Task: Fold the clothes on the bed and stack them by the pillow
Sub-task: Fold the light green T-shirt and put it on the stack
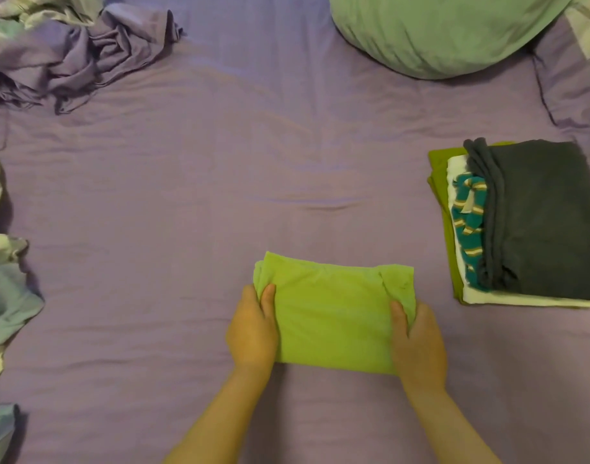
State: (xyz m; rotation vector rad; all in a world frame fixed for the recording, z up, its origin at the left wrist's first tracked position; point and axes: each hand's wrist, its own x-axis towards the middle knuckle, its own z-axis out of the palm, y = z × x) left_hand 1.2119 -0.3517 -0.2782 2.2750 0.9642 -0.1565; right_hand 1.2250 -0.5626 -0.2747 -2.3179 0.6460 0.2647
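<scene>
From the head camera, a light green shirt (337, 313), already folded into a neat rectangle, lies on the purple bed (220, 179) just in front of the person. The left hand (253, 333) grips its left edge and the right hand (417, 339) its right edge, each closed on the cloth with the thumb on top and the fingers tucked under.

The stack (528, 226) of folded clothes sits to the right, below the green pillow (444, 31), with a dark grey piece on top. The step looks to be carrying the shirt over to it. To do it well, lift both sides evenly so the layers do not slide apart (thin fabric sags in the middle), then lower it squarely onto the grey piece. Unfolded clothes (69, 55) wait at the far left.
</scene>
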